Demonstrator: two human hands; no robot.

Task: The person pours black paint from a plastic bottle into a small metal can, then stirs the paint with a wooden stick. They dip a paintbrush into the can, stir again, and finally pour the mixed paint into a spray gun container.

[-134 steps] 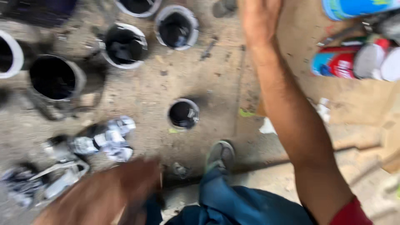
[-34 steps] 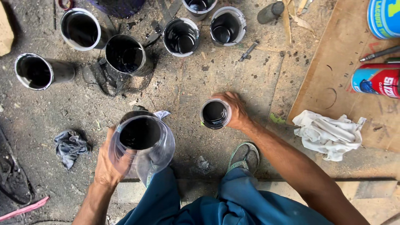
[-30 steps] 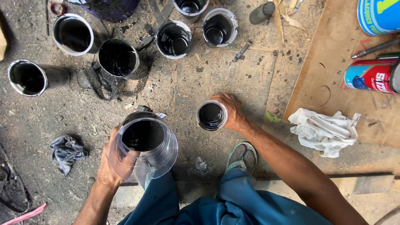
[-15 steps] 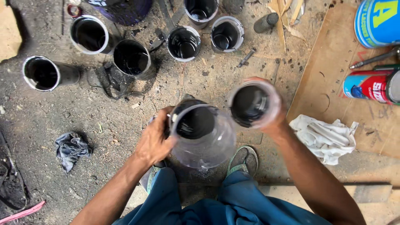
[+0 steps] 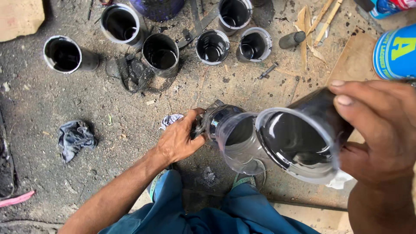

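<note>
Head view: right hand (image 5: 381, 134) grips a tilted black-coated cup (image 5: 303, 143), its rim over a clear jug (image 5: 236, 138) clasped by the left hand (image 5: 177, 141).

right hand (image 5: 381, 134) has raised small cup (image 5: 303, 138), now tilted, seemingly pouring, over clear jar (image 5: 236, 138)

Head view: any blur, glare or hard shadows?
Head view: even, soft daylight with no hard shadows; the right hand and its tilted cup sit close to the lens and look slightly soft and oversized; pale sheen on the clear jar at the left hand; the floor cups, e.g., are sharp.
</note>
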